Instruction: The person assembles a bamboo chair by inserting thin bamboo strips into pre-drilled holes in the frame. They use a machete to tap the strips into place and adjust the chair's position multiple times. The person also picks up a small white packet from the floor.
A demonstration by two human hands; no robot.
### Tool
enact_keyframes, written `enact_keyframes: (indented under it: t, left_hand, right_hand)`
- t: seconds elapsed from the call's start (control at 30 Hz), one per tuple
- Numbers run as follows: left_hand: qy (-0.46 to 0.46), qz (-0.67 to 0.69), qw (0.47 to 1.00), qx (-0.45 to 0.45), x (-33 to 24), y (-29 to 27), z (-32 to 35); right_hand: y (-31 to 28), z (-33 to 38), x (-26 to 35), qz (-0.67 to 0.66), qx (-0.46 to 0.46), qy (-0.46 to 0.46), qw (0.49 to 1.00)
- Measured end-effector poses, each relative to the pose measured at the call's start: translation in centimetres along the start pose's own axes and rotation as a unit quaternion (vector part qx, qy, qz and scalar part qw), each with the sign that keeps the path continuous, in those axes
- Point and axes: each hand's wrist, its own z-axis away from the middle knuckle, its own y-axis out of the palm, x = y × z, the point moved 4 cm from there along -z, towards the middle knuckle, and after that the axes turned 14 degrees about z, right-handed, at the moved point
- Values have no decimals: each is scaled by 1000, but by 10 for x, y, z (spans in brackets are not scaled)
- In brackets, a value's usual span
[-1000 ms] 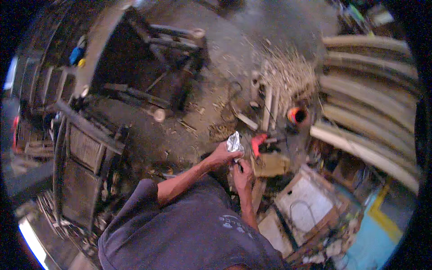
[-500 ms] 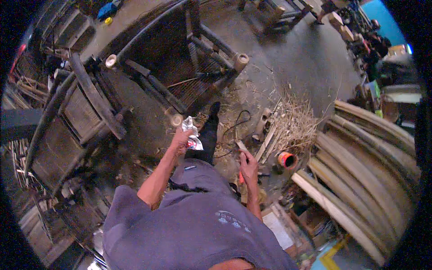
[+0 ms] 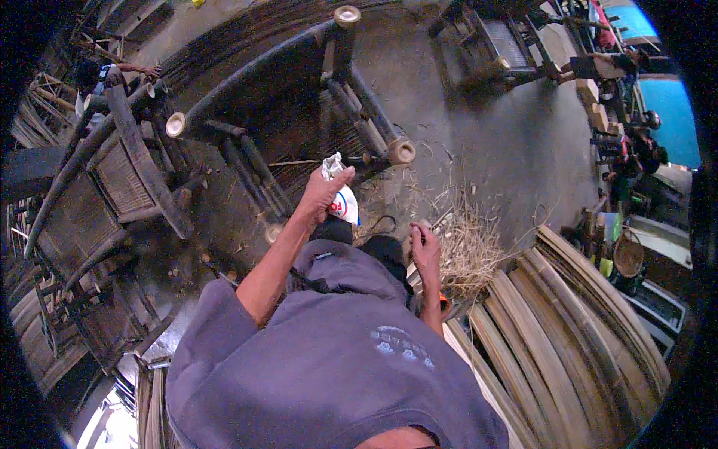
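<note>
My left hand (image 3: 327, 193) is closed around a crumpled white plastic packet (image 3: 343, 203) with red and blue print. It is raised over my lap, in front of a dark bamboo chair (image 3: 380, 120) with pale round cut ends on its poles. To the right, my right hand (image 3: 425, 251) has its thumb and fingers pinched together over my right leg. Whatever it grips, if anything, is too small or hidden to name. Behind my right forearm, an orange can (image 3: 444, 302) shows only in part.
A heap of straw-like shavings (image 3: 479, 254) lies on the floor beyond my right hand. Long curved bamboo pieces (image 3: 553, 322) are stacked at the right. Another dark chair (image 3: 123, 187) stands at the left, with a person's arm (image 3: 142, 69) behind it. More people (image 3: 602, 66) are at far right.
My left hand has moved forward and right with the packet, and my right hand slightly up. The pale flat piece at my right fingers no longer shows plainly. The whole view has shifted.
</note>
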Motion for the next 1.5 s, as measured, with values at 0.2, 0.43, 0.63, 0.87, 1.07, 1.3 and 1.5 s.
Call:
enact_keyframes:
  t: [0.2, 0.43, 0.63, 0.87, 1.07, 1.3, 1.5]
  left_hand:
    - [58, -19, 997, -54, -7, 41, -15]
    - [108, -68, 984, -123, 16, 109, -16]
    - [39, 76, 981, -175, 45, 185, -1]
    - [158, 247, 949, -118, 56, 233, 12]
    - [198, 111, 951, -207, 30, 227, 14]
    - [322, -68, 894, -303, -7, 209, 1]
    - [363, -108, 852, -361, -21, 198, -5]
  right_hand:
    - [-18, -61, 2, -17, 47, -43, 998]
    - [-65, -159, 8, 35, 110, -220, 969]
    - [-114, -209, 32, -56, 212, -265, 939]
    - [-125, -195, 69, -105, 360, -323, 869]
    - [-118, -193, 102, -62, 326, -433, 838]
    - [-97, -204, 136, -157, 289, -348, 878]
    - [-87, -213, 158, -76, 261, -387, 881]
